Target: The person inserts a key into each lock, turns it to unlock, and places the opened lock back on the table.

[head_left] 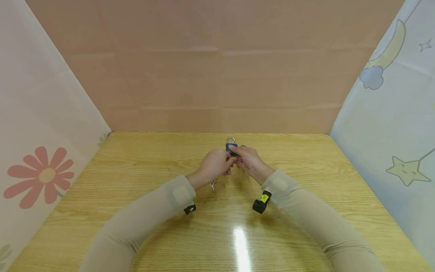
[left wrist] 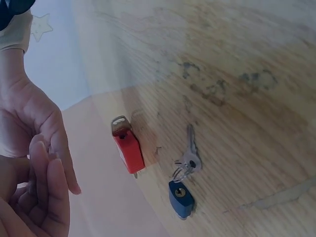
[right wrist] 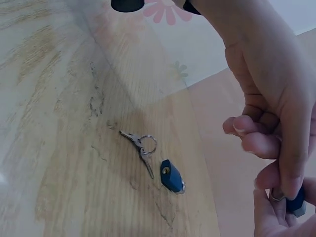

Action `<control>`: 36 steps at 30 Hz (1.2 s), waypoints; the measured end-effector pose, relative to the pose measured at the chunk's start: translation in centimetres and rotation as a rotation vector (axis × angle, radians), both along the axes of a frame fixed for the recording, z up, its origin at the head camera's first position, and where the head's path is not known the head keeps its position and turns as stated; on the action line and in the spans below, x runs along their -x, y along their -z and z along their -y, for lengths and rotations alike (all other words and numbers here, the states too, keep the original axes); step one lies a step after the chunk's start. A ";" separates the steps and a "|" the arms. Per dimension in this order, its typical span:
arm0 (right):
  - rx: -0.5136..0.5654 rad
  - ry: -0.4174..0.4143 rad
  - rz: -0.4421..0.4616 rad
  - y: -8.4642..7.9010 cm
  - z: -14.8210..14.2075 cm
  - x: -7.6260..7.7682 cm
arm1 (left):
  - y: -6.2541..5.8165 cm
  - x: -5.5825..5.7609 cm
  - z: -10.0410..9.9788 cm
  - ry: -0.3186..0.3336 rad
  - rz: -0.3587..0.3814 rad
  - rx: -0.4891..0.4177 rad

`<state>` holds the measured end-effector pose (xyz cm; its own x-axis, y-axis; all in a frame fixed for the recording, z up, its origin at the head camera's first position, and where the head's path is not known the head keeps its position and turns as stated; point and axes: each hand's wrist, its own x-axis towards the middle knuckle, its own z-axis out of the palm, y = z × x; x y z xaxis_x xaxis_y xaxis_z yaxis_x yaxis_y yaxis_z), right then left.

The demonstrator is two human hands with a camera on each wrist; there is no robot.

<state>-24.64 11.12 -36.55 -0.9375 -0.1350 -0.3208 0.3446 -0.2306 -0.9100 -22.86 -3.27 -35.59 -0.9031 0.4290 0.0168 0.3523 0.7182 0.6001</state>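
We're watching the right hand (head_left: pixel 250 160) grip a blue padlock (head_left: pixel 229 145), shackle up, over the far part of the table (head_left: pixel 163 151), while the left hand (head_left: pixel 215 163), fingers curled, pinches a key ring (right wrist: pixel 276 198) beside it. Below we spot keys (right wrist: pixel 140 144) beside another blue lock (right wrist: pixel 172 176), plus a red lock (left wrist: pixel 129 152); the right wrist's yellow label (head_left: pixel 264 198) is too small to read.

Padlock (head_left: pixel 230 144), blue body, silver shackle (head_left: pixel 231 138) uppermost; upright, above the worktop (head_left: pixel 306 158). Ring (right wrist: pixel 277 197), silver; likewise above the worktop.
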 end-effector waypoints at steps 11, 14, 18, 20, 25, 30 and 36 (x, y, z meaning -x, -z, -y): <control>-0.016 0.033 0.025 0.3 0.0 -0.2 | 0.6 0.4 0.2 0.032 -0.016 0.073; 0.007 0.020 0.007 0.2 -0.1 -0.2 | 1.2 0.7 0.6 0.021 0.141 -0.162; -0.010 -0.037 -0.052 -0.2 -0.2 -0.2 | 2.1 1.0 0.9 -0.041 0.422 -0.510; -0.025 -0.069 -0.073 -0.4 -0.3 -0.2 | 2.2 1.0 1.0 -0.080 0.546 -0.626; -0.006 -0.113 -0.075 -0.6 -0.5 -0.2 | 2.1 0.9 1.0 -0.137 0.740 -0.792; 0.019 -0.126 -0.078 -0.4 -0.8 -0.1 | 2.0 1.1 1.3 -0.079 0.718 -0.730; 0.018 -0.148 -0.076 0.1 -1.4 -0.2 | 1.0 2.8 3.3 0.148 0.590 -0.341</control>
